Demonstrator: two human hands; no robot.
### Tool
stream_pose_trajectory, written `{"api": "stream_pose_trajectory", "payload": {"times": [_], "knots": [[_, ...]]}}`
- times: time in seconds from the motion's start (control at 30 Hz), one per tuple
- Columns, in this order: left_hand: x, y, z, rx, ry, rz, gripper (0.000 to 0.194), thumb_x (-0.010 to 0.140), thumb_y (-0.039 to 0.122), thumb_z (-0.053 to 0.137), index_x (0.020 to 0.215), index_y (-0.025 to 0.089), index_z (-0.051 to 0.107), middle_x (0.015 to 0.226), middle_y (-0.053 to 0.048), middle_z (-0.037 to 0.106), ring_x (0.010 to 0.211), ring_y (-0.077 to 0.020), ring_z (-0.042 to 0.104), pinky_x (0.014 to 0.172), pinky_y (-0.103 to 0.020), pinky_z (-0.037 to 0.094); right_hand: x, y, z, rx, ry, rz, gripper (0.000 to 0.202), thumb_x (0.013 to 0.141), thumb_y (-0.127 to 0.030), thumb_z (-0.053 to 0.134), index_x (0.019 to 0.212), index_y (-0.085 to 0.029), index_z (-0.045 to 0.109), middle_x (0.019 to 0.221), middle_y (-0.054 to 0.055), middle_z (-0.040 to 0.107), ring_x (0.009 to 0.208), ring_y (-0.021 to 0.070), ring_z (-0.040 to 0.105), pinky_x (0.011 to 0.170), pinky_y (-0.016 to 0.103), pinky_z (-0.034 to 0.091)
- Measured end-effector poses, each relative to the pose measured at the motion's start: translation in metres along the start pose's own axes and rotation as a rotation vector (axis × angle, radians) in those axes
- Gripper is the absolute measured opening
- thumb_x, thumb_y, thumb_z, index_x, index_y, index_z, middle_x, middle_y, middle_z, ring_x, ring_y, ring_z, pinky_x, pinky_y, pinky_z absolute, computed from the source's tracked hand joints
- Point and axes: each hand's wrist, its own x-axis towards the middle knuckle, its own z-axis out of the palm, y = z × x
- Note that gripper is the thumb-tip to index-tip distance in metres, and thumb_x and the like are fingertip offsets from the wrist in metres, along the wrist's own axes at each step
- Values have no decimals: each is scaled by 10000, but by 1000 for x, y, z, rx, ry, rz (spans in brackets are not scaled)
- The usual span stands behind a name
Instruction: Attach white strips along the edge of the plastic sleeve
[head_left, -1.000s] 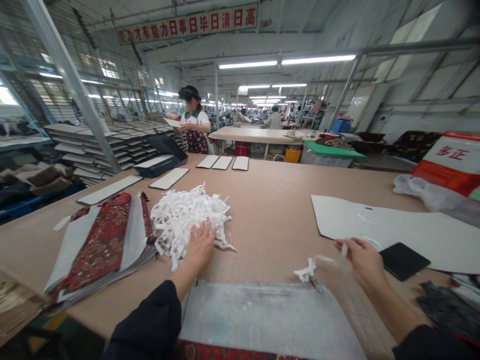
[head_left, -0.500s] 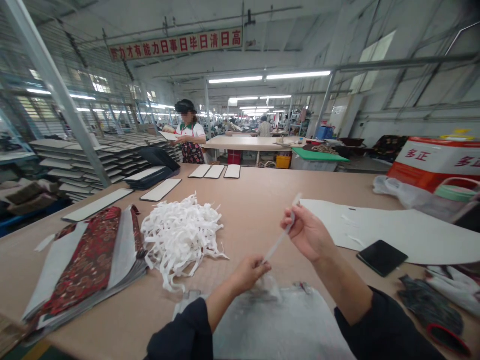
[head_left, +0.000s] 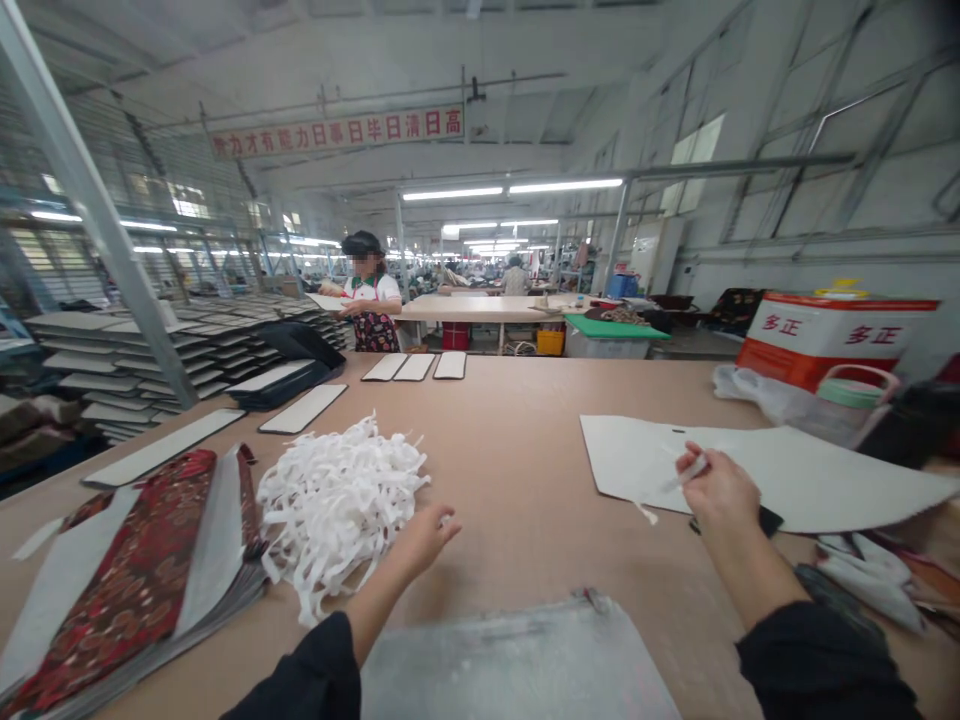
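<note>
My right hand (head_left: 721, 492) is closed on a thin white strip (head_left: 700, 465), over the large white sheet (head_left: 780, 460) at the right. A dark flat phone-like thing (head_left: 770, 521) is partly hidden behind that hand. My left hand (head_left: 426, 540) has its fingers loosely apart, with nothing visible in them. It is beside the lower right of a tangled heap of white strips (head_left: 349, 490). In front of me lies a greyish translucent sheet (head_left: 517, 665).
At the left rests a stack of red patterned fabric and pale sheets (head_left: 142, 560). White panels (head_left: 306, 408) with dark edges lie along the far left. A red-and-white box (head_left: 832, 340) and a plastic bag (head_left: 757, 392) are at the right. A co-worker (head_left: 369, 295) stands across the table.
The strip stretched between both hands is no longer held by my left hand, which has moved left toward the heap. My right hand has moved right, over the white sheet.
</note>
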Motion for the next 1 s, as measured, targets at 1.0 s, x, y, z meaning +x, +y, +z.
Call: {"api": "stream_pose_trajectory", "payload": {"times": [1.0], "knots": [[-112,-30,-11,-846,323,-313,307,559,345,673,758,130,582,654,-35,654,515,-111,557,489,-211,403,-211,91,27,-857,-1111,221,226,715,-365,492,837,-195,577,770,32,607,734,200,544,687,309,410]]}}
